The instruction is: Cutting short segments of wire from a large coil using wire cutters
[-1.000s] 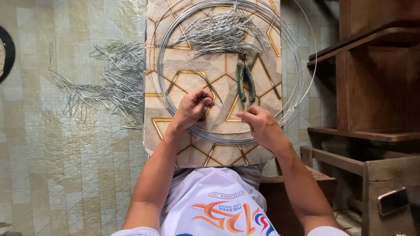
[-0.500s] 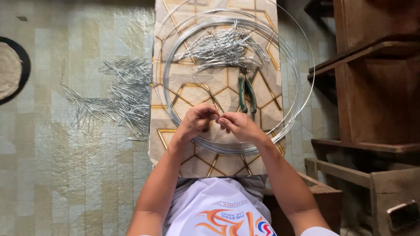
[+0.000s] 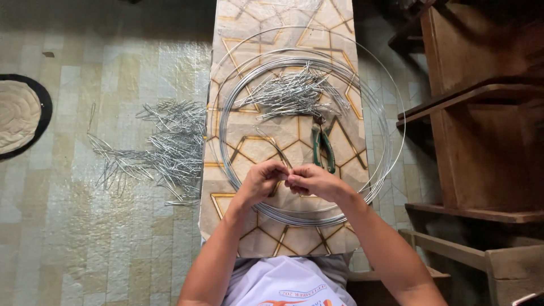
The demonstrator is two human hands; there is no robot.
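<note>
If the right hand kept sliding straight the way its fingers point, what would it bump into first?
The right hand points left at the left hand; their fingertips already meet around a short wire piece, so it would likely hit that hand first.

- I see a long surface [image 3: 340, 62] covered in a tan sheet with gold hexagon lines.
- On it lie a wire coil [image 3: 226, 147], a pile of cut wire pieces [image 3: 292, 93] and green-handled pliers [image 3: 324, 148].
- Beside it, the tiled floor [image 3: 85, 238] carries another wire heap [image 3: 164, 150] and a round mat [image 3: 20, 116].

Silver wire coil [image 3: 238, 170], green-handled pliers [image 3: 323, 148], beige board [image 3: 283, 238] with gold geometric lines, pale green tiled floor [image 3: 102, 238]
</note>
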